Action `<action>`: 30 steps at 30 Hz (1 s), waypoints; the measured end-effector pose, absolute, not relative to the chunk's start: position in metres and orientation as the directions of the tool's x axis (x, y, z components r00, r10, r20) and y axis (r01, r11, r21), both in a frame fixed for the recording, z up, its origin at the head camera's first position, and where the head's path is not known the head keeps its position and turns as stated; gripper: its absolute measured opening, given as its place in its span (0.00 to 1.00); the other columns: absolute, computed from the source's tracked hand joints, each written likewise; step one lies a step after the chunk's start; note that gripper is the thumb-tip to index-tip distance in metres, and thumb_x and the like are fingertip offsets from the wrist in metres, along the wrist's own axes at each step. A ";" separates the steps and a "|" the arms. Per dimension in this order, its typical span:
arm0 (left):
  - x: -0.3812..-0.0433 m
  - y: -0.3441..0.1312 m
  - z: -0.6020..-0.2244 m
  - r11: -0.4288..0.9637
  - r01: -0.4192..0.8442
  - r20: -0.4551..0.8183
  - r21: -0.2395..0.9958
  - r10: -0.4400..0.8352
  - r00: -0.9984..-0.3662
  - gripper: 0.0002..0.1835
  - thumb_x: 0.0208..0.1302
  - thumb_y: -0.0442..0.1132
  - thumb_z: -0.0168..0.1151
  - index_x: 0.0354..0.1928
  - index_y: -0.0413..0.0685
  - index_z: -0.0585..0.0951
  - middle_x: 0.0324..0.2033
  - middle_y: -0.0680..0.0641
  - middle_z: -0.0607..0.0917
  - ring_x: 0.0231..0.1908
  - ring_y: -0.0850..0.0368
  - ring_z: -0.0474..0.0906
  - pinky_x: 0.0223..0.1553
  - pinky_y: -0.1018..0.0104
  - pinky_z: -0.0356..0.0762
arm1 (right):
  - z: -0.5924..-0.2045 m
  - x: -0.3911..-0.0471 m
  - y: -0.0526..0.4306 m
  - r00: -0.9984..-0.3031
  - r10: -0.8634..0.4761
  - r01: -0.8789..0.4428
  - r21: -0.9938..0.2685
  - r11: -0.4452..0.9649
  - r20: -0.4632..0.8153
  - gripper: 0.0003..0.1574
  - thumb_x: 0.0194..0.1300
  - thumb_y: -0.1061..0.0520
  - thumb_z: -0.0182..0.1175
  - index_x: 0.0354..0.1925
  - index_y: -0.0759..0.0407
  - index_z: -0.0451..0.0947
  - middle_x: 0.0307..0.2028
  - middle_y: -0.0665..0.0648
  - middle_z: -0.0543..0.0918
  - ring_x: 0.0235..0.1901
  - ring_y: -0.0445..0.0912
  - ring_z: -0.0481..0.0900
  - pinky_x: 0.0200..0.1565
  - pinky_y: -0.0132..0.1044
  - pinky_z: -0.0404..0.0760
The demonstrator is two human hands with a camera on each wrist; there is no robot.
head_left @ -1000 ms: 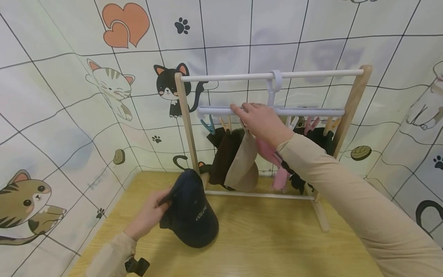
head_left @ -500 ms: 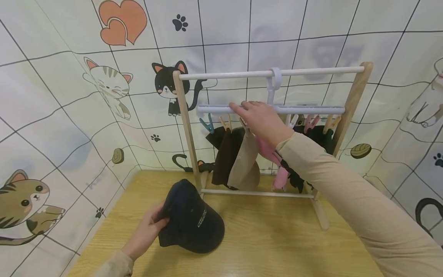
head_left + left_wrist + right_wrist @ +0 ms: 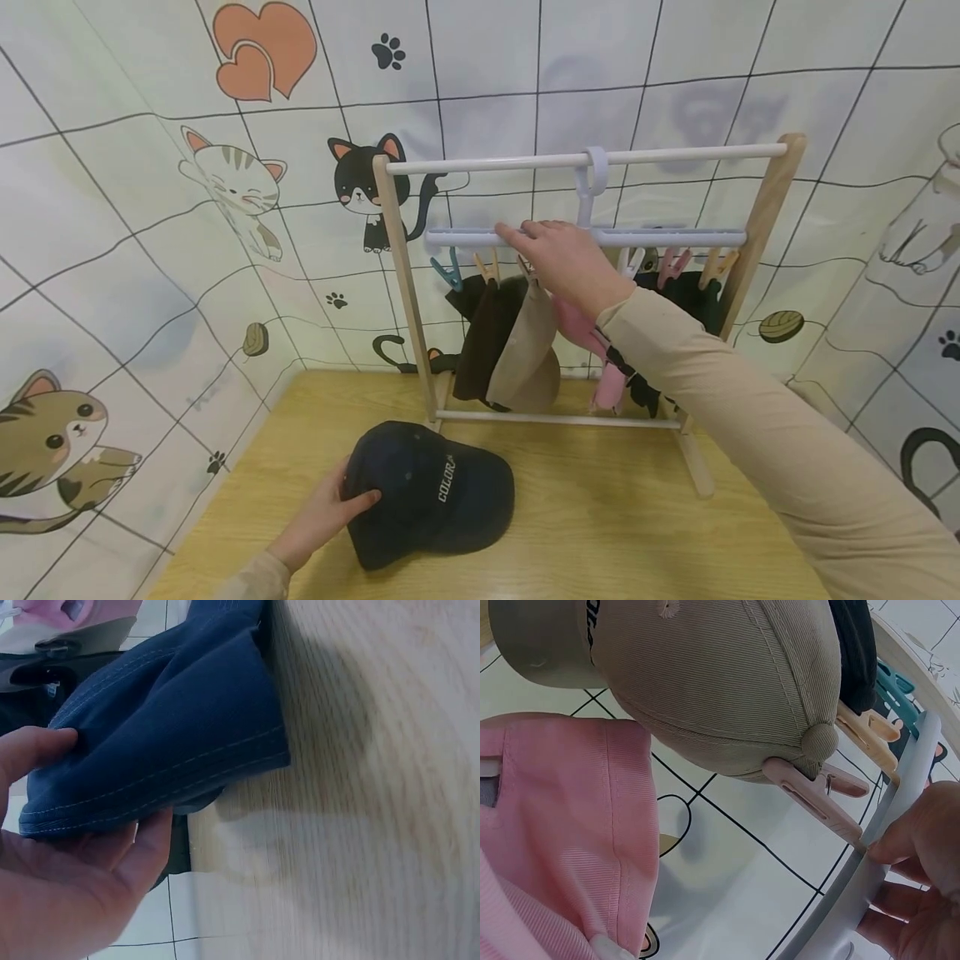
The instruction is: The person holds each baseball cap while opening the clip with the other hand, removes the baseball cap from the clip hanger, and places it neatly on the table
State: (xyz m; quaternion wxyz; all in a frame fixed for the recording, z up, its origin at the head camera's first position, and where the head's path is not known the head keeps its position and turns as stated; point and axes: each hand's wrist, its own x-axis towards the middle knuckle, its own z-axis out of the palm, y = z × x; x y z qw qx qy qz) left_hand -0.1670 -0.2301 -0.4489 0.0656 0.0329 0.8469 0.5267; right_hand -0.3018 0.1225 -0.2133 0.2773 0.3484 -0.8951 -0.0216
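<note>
My left hand point(image 3: 318, 518) pinches the edge of a navy baseball cap point(image 3: 401, 492), thumb on the outer side and fingers underneath. The cap's brim points right, with white lettering on its front. In the left wrist view, the stitched edge of the cap point(image 3: 161, 761) shows beside the wood surface. Up at the rack, my right hand point(image 3: 572, 262) grips the pale clip hanger point(image 3: 675, 239) left of its hook. Seen from the right wrist, a beige cap point(image 3: 727, 675) hangs by a pink clothespin point(image 3: 814, 799) close to my thumb, with a pink cap point(image 3: 570, 817) beside it.
A wooden rack point(image 3: 765, 208) with a white top rod point(image 3: 487, 164) carries the hanger. Several dark caps hang there too, including a brown one point(image 3: 483, 350). A blue clothespin point(image 3: 447, 271) sits at the hanger's left end. Below is the wooden table point(image 3: 615, 508).
My left hand has turned the navy cap so that its brim swings from downward to the right, and the cap has come lower. My right hand stays on the hanger.
</note>
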 end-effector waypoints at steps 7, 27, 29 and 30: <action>-0.171 -0.241 -0.450 0.449 -0.021 -0.100 0.893 0.154 -0.983 0.38 0.58 0.37 0.69 0.66 0.33 0.62 0.55 0.31 0.76 0.54 0.37 0.75 0.50 0.48 0.75 | -0.214 -0.302 0.121 -0.618 -0.631 -0.602 0.235 0.764 0.469 0.42 0.58 0.73 0.63 0.68 0.54 0.64 0.56 0.66 0.77 0.51 0.61 0.78 0.53 0.51 0.75; -0.189 -0.215 -0.366 0.742 0.414 0.273 0.528 0.314 -0.909 0.32 0.61 0.35 0.66 0.63 0.30 0.65 0.56 0.30 0.73 0.56 0.34 0.70 0.47 0.43 0.75 | -0.221 -0.298 0.120 -0.594 -0.655 -0.585 0.308 0.750 0.466 0.44 0.55 0.71 0.67 0.67 0.55 0.64 0.53 0.65 0.78 0.53 0.59 0.76 0.58 0.53 0.70; -0.193 -0.207 -0.361 0.741 0.425 0.268 0.520 0.331 -0.905 0.32 0.61 0.35 0.66 0.63 0.31 0.65 0.56 0.30 0.73 0.56 0.34 0.71 0.48 0.44 0.75 | -0.222 -0.297 0.120 -0.588 -0.659 -0.595 0.300 0.745 0.470 0.47 0.52 0.74 0.67 0.67 0.55 0.63 0.55 0.65 0.76 0.54 0.59 0.75 0.58 0.53 0.69; -0.195 -0.203 -0.360 0.741 0.433 0.268 0.514 0.340 -0.901 0.32 0.61 0.35 0.66 0.63 0.31 0.65 0.56 0.31 0.74 0.55 0.35 0.71 0.48 0.44 0.75 | -0.222 -0.297 0.120 -0.579 -0.661 -0.601 0.297 0.742 0.477 0.48 0.51 0.75 0.67 0.67 0.55 0.64 0.56 0.65 0.75 0.54 0.59 0.75 0.57 0.53 0.70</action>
